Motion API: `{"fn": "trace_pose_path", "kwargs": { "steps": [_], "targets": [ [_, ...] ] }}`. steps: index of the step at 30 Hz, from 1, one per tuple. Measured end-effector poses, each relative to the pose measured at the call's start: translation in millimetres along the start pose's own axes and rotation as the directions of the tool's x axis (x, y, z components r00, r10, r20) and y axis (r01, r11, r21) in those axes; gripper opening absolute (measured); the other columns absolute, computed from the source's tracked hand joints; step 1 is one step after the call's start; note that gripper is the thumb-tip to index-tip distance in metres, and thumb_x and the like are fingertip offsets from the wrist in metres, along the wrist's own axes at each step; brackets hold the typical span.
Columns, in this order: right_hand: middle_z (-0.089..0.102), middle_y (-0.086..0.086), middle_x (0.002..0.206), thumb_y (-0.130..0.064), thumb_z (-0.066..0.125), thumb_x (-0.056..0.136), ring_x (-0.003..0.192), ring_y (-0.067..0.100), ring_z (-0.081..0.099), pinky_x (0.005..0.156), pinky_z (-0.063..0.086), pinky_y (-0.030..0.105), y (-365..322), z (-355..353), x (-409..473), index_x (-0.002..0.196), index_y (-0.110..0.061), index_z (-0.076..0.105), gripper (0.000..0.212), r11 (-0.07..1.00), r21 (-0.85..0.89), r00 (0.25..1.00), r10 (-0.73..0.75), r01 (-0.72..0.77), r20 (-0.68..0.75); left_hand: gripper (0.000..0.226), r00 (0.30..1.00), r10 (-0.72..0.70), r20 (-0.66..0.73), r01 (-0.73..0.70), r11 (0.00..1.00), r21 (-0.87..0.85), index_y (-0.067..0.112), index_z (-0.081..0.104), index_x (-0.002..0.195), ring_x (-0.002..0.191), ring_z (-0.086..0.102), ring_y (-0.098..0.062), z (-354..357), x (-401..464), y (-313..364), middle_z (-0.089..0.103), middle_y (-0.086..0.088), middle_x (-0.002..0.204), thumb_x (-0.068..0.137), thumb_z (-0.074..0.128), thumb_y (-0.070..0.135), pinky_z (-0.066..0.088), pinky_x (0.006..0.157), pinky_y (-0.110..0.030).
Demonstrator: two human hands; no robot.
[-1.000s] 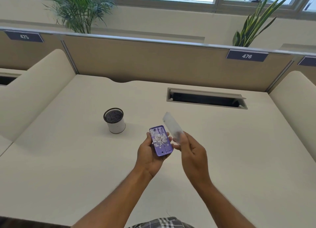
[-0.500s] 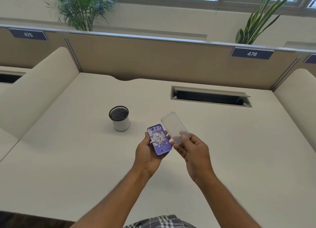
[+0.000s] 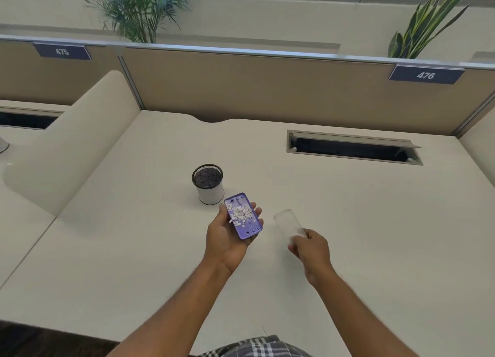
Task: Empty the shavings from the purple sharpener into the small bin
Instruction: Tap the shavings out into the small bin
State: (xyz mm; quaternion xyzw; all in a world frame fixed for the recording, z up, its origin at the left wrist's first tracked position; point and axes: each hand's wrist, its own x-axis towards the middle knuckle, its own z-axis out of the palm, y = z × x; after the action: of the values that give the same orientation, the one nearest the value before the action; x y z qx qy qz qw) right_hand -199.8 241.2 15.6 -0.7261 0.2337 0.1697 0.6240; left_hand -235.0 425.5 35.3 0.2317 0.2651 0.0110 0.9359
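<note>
**Open-plan office workstation**

A cream desk (image 3: 348, 223) sits behind tan partition panels (image 3: 254, 89) bearing seat labels 475 (image 3: 62, 52) and 476 (image 3: 426, 75) (numbered seats), a cable hatch (image 3: 353, 148) near its far edge, potted plants (image 3: 142, 8) behind.

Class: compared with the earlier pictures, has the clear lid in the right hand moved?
Yes. The clear lid has moved right and down toward the desk, away from the purple sharpener.
</note>
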Motion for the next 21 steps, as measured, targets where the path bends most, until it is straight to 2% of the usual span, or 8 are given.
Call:
{"fn": "trace_pose_path", "kwargs": {
  "steps": [3,8,11,15,17,19,21],
  "targets": [
    [0.065,0.005,0.071,-0.001,0.055,0.075,0.054,0.013,0.057,0.057,0.045,0.027,14.9,4.3,8.3,0.086,-0.007,0.068,0.018,0.984,-0.177,0.999,0.034,-0.036,-0.013,0.049,1.000,0.017,-0.008,-0.017,1.000,-0.006,0.008,0.066,0.125,0.111,0.067,-0.039,-6.4,5.1,11.8,0.067,-0.022,0.127,0.103,0.042,0.045,0.054,0.090,-0.048],
    [0.072,0.005,0.074,-0.008,0.055,0.079,0.076,0.027,0.068,0.069,0.052,0.037,23.0,11.2,12.4,0.082,-0.013,0.067,0.014,0.909,-0.413,0.998,-0.064,0.051,-0.018,0.043,0.999,0.025,-0.035,-0.025,1.000,-0.007,0.007,0.063,0.128,0.129,0.056,-0.041,-14.8,15.1,29.7,0.058,-0.023,0.141,0.102,0.045,0.036,0.047,0.099,-0.047],
    [0.072,0.013,0.084,-0.014,0.058,0.084,0.083,0.032,0.069,0.077,0.056,0.042,24.6,14.7,18.2,0.092,-0.006,0.067,0.014,0.848,-0.522,0.993,-0.115,0.087,-0.021,0.042,0.998,0.033,-0.050,-0.033,0.999,-0.001,0.007,0.059,0.134,0.128,0.056,-0.040,-18.0,22.2,41.2,0.056,-0.022,0.142,0.103,0.043,0.031,0.048,0.096,-0.045],
    [0.062,0.022,0.115,-0.028,0.064,0.089,0.098,0.037,0.065,0.086,0.051,0.037,25.3,18.0,23.4,0.119,-0.003,0.062,0.039,0.777,-0.627,0.990,-0.125,0.059,-0.062,0.048,0.995,0.086,-0.049,-0.086,0.996,0.001,0.006,0.050,0.143,0.123,0.056,-0.041,-18.2,33.1,59.3,0.057,-0.020,0.138,0.102,0.045,0.031,0.049,0.094,-0.046],
    [0.052,0.019,0.127,-0.032,0.064,0.090,0.104,0.037,0.063,0.089,0.048,0.037,22.0,19.7,22.2,0.130,-0.006,0.056,0.048,0.758,-0.648,0.982,-0.168,0.072,-0.088,0.050,0.989,0.137,-0.046,-0.136,0.990,0.019,0.006,0.052,0.140,0.124,0.054,-0.042,-16.8,40.3,72.0,0.058,-0.019,0.138,0.098,0.049,0.032,0.047,0.098,-0.048],
    [0.047,0.016,0.131,-0.033,0.064,0.091,0.105,0.034,0.063,0.089,0.046,0.036,16.3,22.1,20.8,0.132,-0.010,0.054,0.048,0.749,-0.654,0.969,-0.227,0.110,-0.096,0.052,0.981,0.193,-0.038,-0.191,0.980,0.048,0.004,0.055,0.135,0.124,0.054,-0.041,-14.4,48.4,86.9,0.059,-0.020,0.137,0.093,0.053,0.033,0.043,0.106,-0.053],
    [0.047,0.012,0.132,-0.033,0.063,0.092,0.102,0.031,0.064,0.086,0.045,0.035,8.0,25.9,20.6,0.131,-0.014,0.054,0.044,0.748,-0.646,0.957,-0.277,0.156,-0.089,0.048,0.967,0.253,-0.023,-0.250,0.965,0.075,0.003,0.058,0.131,0.117,0.060,-0.037,-12.5,58.4,103.3,0.064,-0.019,0.128,0.094,0.053,0.032,0.047,0.104,-0.053]
  ]
}}
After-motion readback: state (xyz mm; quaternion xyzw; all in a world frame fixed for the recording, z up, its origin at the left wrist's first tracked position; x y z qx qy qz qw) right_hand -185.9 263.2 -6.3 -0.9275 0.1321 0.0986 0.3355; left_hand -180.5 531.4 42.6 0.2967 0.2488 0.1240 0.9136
